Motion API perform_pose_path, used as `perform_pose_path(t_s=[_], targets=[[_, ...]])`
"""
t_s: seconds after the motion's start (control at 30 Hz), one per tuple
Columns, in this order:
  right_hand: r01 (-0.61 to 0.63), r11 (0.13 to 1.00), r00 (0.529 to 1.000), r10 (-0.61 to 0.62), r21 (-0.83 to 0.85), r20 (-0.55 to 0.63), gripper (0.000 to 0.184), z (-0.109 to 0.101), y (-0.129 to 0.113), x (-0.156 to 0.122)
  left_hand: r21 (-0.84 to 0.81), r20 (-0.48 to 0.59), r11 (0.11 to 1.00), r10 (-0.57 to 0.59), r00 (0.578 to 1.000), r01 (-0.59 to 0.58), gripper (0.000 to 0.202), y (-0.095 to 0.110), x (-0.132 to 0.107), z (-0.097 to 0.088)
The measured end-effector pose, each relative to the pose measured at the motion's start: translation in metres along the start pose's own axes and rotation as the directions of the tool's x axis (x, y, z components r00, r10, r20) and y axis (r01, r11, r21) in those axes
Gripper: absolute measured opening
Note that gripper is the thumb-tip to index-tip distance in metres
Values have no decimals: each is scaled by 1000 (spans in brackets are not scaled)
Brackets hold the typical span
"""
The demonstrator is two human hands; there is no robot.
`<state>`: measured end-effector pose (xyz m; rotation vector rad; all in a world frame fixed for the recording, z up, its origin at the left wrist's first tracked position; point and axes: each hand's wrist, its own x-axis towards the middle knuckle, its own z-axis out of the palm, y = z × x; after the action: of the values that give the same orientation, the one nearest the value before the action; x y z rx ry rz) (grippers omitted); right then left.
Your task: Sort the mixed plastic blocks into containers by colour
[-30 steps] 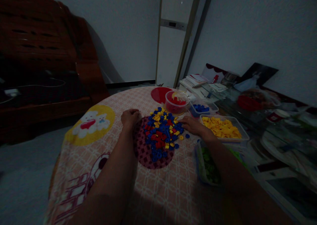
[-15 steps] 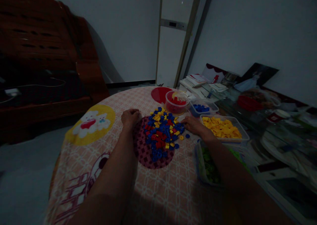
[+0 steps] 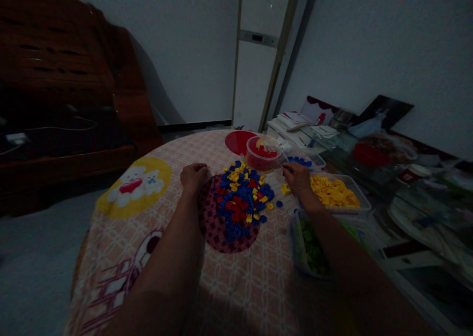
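A heap of small blue, red and yellow bricks (image 3: pixel 242 198) lies on a round table with a patterned cloth (image 3: pixel 155 218). My left hand (image 3: pixel 193 176) rests curled in a loose fist on the cloth just left of the heap. My right hand (image 3: pixel 297 177) hovers right of the heap, near the round tub of red bricks (image 3: pixel 261 153), the box of blue bricks (image 3: pixel 308 161) and the box of yellow bricks (image 3: pixel 338 192). Its fingers are pinched together; what they hold is too small to make out. One yellow brick (image 3: pixel 285 190) lies by its wrist.
A box of green bricks (image 3: pixel 312 250) sits under my right forearm. A red lid (image 3: pixel 238 140) lies behind the red tub. Papers, a red bowl and clutter cover a glass surface (image 3: pixel 373 153) at the right. Dark wooden furniture (image 3: pixel 62 89) stands at the left.
My right hand has left the heap's right edge and moved up and right toward the boxes. My left hand has stayed put.
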<state>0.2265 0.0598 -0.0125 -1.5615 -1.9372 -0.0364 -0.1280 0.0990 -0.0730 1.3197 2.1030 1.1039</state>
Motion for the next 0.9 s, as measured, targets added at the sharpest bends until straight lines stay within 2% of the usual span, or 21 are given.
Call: perform_pose_path(t_s=[0.13, 0.2, 0.27, 0.33, 0.4, 0.53, 0.6, 0.7, 0.83, 0.9], targets=[[-141, 989, 959, 129, -31, -251, 33, -7, 8, 2, 0, 2, 1000, 11, 1000, -11, 36, -2, 2, 2], [-198, 979, 934, 172, -54, -312, 39, -8, 13, 2, -5, 10, 1000, 15, 1000, -15, 36, -3, 3, 2], [-239, 966, 928, 199, -95, -314, 45, -7, 17, 2, -17, 11, 1000, 15, 1000, -14, 36, -4, 3, 3], [-259, 954, 940, 213, -153, -265, 51, -3, 20, 2, -26, 7, 1000, 11, 1000, -11, 36, -5, 3, 3], [-223, 954, 964, 186, -198, -192, 49, 1, 19, 2, -36, 9, 999, 5, 1000, -5, 36, -4, 3, 3], [22, 989, 999, -18, -147, 32, 39, 6, 12, 0, -18, 15, 1000, 2, 1000, -2, 35, -3, 3, 2], [121, 987, 978, -101, -101, 181, 34, 8, 7, -2, -11, 12, 1000, 6, 1000, -6, 34, -2, 3, 2], [214, 976, 919, -189, -34, 347, 29, 10, 0, -7, -27, 11, 1000, 13, 1000, -13, 35, -3, 3, 2], [285, 951, 829, -306, 117, 468, 29, 14, -1, -10, -18, 14, 1000, 17, 1000, -17, 36, -3, 3, 2], [279, 944, 815, -329, 175, 477, 30, 15, 2, -10, -18, 15, 1000, 16, 1000, -16, 36, -4, 3, 2]])
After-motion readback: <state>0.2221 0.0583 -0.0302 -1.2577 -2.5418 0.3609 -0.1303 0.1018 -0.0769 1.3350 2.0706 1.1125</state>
